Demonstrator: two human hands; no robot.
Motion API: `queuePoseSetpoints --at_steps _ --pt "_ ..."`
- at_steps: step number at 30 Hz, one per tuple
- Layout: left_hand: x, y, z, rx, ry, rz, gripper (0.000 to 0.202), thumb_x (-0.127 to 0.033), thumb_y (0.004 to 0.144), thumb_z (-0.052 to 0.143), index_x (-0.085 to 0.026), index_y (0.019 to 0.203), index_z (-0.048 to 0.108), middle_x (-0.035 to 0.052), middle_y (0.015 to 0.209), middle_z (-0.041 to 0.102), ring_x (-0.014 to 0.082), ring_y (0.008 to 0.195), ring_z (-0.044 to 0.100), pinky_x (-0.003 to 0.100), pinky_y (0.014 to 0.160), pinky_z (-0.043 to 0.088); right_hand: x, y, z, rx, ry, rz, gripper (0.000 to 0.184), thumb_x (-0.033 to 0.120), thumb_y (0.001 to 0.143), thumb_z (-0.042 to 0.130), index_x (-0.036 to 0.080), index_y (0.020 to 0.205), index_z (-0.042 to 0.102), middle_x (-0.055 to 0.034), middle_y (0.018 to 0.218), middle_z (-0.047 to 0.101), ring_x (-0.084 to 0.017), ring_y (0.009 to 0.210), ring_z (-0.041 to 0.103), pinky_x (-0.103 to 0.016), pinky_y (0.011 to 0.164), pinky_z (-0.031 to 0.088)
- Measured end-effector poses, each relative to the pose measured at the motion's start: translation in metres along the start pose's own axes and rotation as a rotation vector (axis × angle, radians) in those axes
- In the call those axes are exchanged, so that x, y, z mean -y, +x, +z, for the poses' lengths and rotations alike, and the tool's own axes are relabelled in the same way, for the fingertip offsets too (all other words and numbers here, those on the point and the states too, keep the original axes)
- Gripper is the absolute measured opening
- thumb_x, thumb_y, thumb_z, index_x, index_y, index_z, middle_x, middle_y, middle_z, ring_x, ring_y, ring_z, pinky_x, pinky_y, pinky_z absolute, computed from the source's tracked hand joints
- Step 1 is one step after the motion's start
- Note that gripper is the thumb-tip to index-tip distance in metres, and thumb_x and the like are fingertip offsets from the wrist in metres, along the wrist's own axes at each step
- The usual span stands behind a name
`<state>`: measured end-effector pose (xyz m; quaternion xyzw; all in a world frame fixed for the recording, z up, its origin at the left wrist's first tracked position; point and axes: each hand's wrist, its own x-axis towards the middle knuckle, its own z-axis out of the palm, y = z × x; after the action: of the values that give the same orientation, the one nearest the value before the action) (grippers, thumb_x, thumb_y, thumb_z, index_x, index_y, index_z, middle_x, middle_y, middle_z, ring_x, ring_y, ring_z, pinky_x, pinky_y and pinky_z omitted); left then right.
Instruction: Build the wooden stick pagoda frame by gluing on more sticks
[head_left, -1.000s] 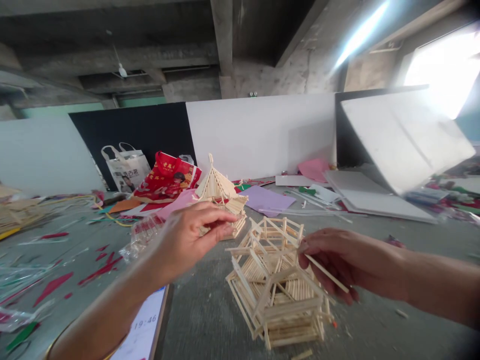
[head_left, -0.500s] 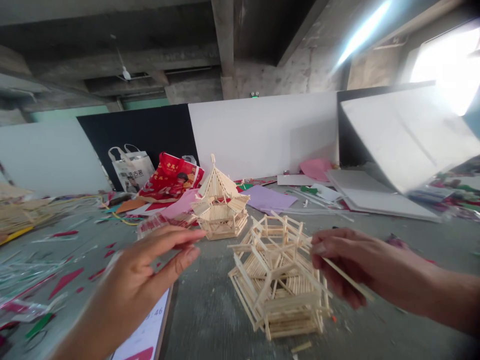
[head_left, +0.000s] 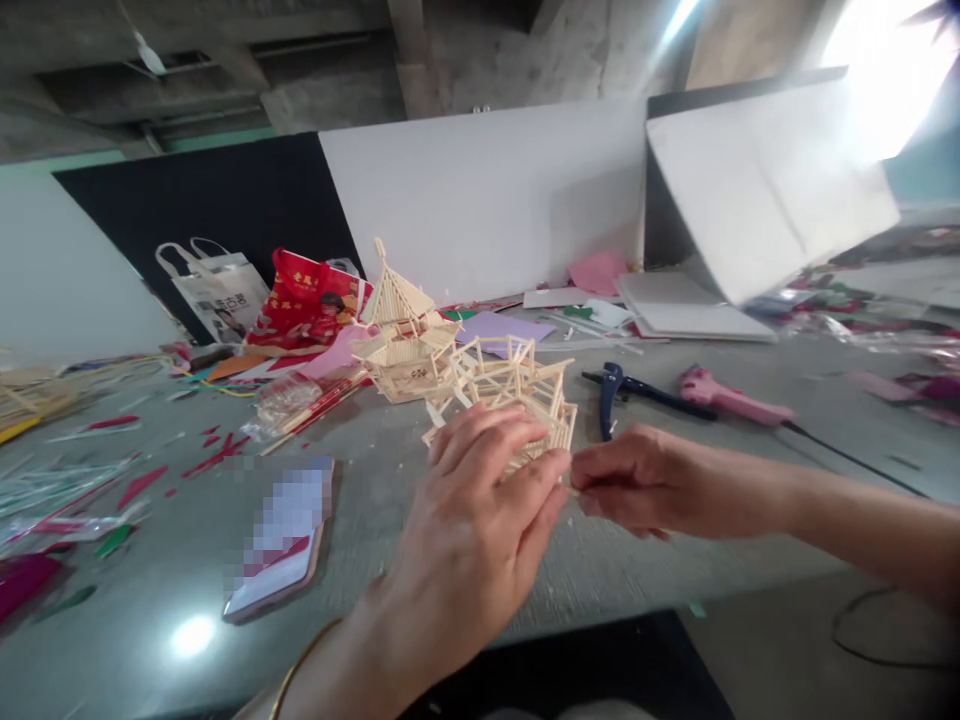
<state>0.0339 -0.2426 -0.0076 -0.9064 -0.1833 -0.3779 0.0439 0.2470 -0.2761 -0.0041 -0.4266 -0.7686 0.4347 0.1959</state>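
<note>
A small open-frame pavilion model (head_left: 551, 390) of thin wooden sticks stands in front of me, its near side hidden by my left hand (head_left: 472, 510). The fingers of that hand curl over the model, thumb beside the index finger at its right edge. Close against these fingertips, my right hand (head_left: 645, 485) is closed in a pinch on a thin wooden stick (head_left: 574, 491); only a short bit of it shows. Behind stands a second stick model, a pavilion (head_left: 405, 345) with a pointed roof. Dark blue cutters (head_left: 610, 395) lie beyond my right hand.
A pink glue gun (head_left: 739, 397) with a black cord lies at right. On the left are a phone (head_left: 292, 550), a crumpled clear wrapper (head_left: 281, 405) and coloured scraps. Bags, including a red one (head_left: 300, 305), and white boards (head_left: 697, 305) stand or lie at the back.
My left hand has moved right onto the near side of the model. The right hand has brought its stick in beside it. My view has tipped down, bringing the cutters and glue gun into sight.
</note>
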Motion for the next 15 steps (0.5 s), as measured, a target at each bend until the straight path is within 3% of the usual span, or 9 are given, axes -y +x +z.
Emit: queuePoseSetpoints --at_steps 3,6,9,15 --pt "-0.008 -0.007 0.016 0.077 -0.032 -0.020 0.016 -0.021 0.084 0.055 -0.021 0.097 0.065 0.0036 0.103 0.065 0.0192 0.106 0.054 0.045 0.104 0.032 -0.005 -0.006 0.007 -0.002 0.023 -0.024 0.015 0.015 0.088 0.043 0.016 0.074 0.048 0.0063 0.053 0.040 -0.007 0.048 0.043 -0.016 0.046 0.034" --pt "-0.014 -0.012 0.024 0.149 -0.083 -0.105 0.012 -0.021 0.085 0.054 -0.021 0.089 0.066 0.0016 0.089 0.067 0.0172 0.089 0.059 0.040 0.090 0.041 -0.007 -0.010 0.013 -0.014 -0.045 -0.032 0.017 0.010 0.085 0.041 0.017 0.069 0.044 0.0064 0.057 0.037 -0.006 0.050 0.038 -0.015 0.046 0.031" --pt "-0.017 -0.015 0.027 0.186 -0.092 -0.206 0.010 -0.021 0.084 0.055 -0.020 0.084 0.065 0.0015 0.082 0.067 0.0173 0.081 0.059 0.037 0.078 0.044 -0.007 -0.010 0.017 -0.046 -0.173 -0.107 0.018 0.005 0.081 0.041 0.016 0.067 0.042 0.0063 0.060 0.034 -0.006 0.054 0.033 -0.016 0.049 0.028" --pt "-0.015 -0.020 0.025 0.252 -0.038 -0.295 0.009 -0.022 0.083 0.055 -0.021 0.082 0.064 0.0005 0.080 0.066 0.0172 0.080 0.059 0.035 0.076 0.040 -0.013 -0.002 0.020 -0.071 -0.323 -0.205 0.016 0.007 0.080 0.042 0.017 0.068 0.043 0.0066 0.060 0.035 -0.007 0.055 0.032 -0.018 0.052 0.027"
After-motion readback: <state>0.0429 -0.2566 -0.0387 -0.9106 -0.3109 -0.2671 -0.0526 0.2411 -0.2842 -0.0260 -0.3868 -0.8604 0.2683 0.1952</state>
